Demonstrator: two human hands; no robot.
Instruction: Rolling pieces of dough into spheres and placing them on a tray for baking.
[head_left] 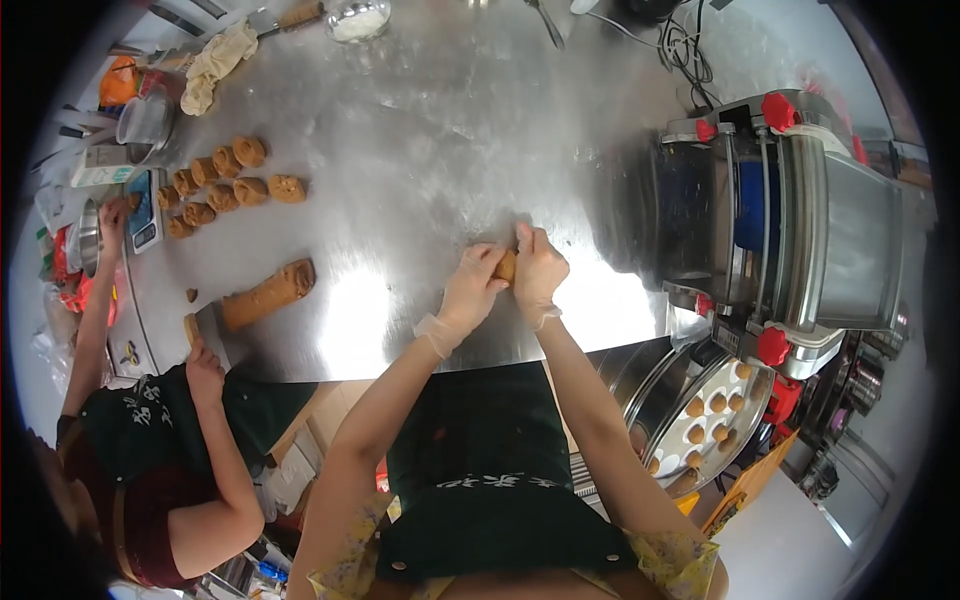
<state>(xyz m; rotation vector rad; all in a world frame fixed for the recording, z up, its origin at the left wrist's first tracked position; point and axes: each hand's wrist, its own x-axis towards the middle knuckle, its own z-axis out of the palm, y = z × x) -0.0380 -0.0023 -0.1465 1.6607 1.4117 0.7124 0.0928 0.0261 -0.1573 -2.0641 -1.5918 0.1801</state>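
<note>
Over the steel table [400, 150], a small lump of brown dough [506, 267] sits between my two hands. My left hand [472, 288], in a clear plastic glove, has its fingers curled round the lump from the left. My right hand [541, 268], gloved the same way, closes on it from the right with the thumb pointing away from me. Much of the lump is hidden by my fingers. To my left lie several rounded dough pieces [223, 197] in two rows and a thick dough log [268, 294].
At left a co-worker's hand [206, 376] holds a dough scraper [205, 335]; the other reaches to a digital scale [146, 210]. A steel machine with red knobs [800, 220] stands at right. Below it, a round steamer tray [715, 400] holds dough balls. A bowl of white powder [358, 20] is at the back.
</note>
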